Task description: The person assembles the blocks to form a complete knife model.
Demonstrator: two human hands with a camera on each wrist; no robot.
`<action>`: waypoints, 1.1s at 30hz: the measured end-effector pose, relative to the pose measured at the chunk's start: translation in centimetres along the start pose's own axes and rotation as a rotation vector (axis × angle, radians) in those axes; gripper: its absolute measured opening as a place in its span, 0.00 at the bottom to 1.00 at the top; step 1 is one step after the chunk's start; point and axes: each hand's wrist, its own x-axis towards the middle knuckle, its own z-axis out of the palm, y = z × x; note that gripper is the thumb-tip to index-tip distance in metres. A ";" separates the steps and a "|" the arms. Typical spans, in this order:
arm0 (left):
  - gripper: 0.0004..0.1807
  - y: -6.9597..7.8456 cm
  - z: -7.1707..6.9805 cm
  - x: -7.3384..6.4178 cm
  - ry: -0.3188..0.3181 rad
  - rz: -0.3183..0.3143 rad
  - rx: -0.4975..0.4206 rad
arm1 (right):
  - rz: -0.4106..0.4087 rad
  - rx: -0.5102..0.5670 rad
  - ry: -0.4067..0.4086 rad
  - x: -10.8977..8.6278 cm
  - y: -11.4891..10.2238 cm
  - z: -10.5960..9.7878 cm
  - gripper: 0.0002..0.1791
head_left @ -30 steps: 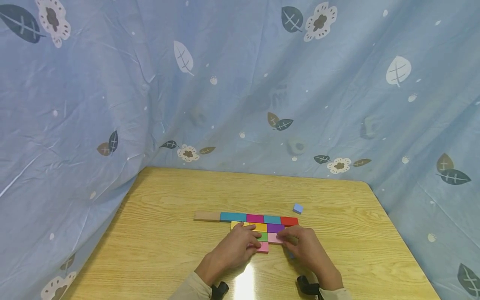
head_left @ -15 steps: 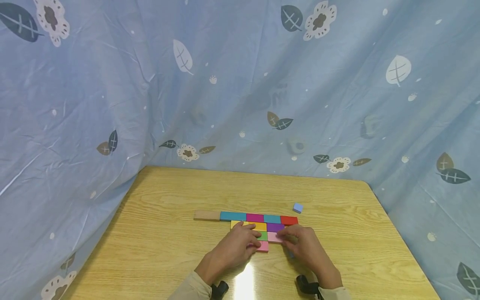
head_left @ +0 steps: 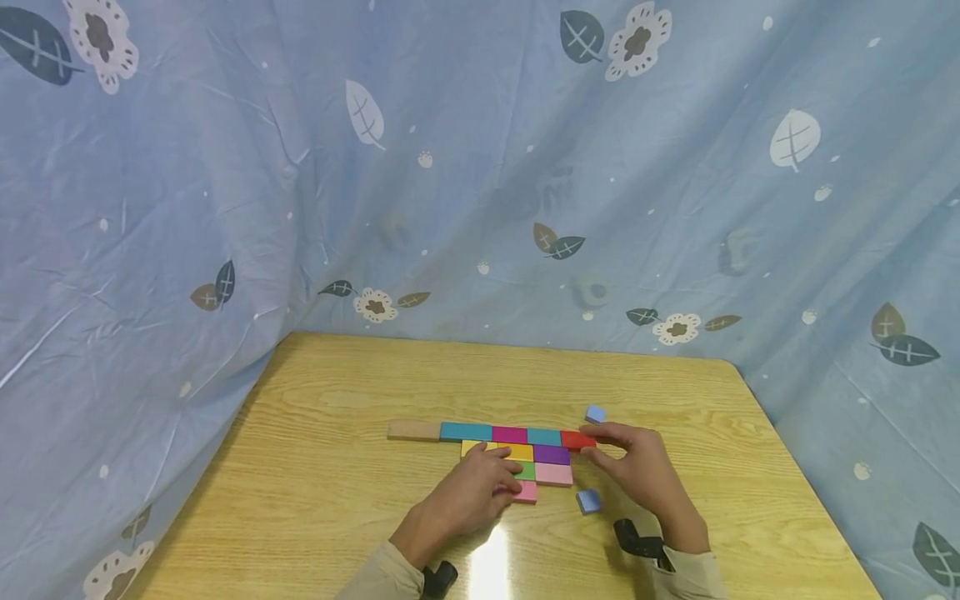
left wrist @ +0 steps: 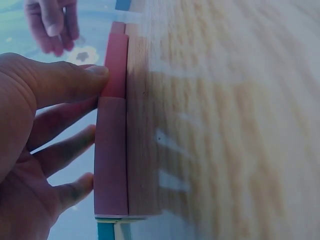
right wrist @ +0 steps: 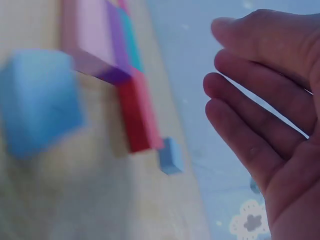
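Observation:
My left hand (head_left: 471,497) rests over flat rows of coloured blocks, its fingers spread on the yellow, orange (head_left: 517,452) and green (head_left: 527,471) ones. In the left wrist view the thumb touches a pink block (left wrist: 117,65), and the fingertips reach other blocks' tops. My right hand (head_left: 641,468) hovers by the right end of the back row, overlapping the red block (head_left: 574,439) in the head view. In the right wrist view its fingers are relaxed with nothing between them, apart from the red block (right wrist: 136,112). A purple block (head_left: 551,455) and a light pink block (head_left: 553,475) lie beside it.
The back row also holds a tan block (head_left: 414,429), teal and magenta (head_left: 510,434) blocks. One small light blue block (head_left: 596,413) lies behind the red end, another (head_left: 588,501) nearer the front. A patterned blue curtain (head_left: 465,208) hangs round the wooden table (head_left: 330,500).
My right hand has left the light pink block and moved back and right to the red block, uncovering the front light blue block. The left hand has stayed in place.

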 end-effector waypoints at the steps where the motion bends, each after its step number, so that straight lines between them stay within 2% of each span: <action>1: 0.09 0.0 0.0 0.0 0.001 0.002 -0.002 | -0.005 0.002 0.028 0.2 0.2 -0.4 0.15; 7: 0.08 -0.1 0.1 -0.1 0.021 0.025 -0.008 | 0.039 0.147 0.135 0.8 2.0 -2.1 0.16; 13: 0.08 0.0 0.0 -0.2 0.022 0.005 -0.017 | 0.077 0.281 0.179 1.6 4.4 -1.9 0.17; 22: 0.08 0.1 0.1 -0.1 0.013 -0.012 -0.004 | 0.207 0.353 0.130 2.6 7.1 -0.1 0.21; 33: 0.08 0.1 0.2 0.0 0.010 -0.022 0.007 | 0.263 0.359 0.083 3.2 8.8 1.1 0.23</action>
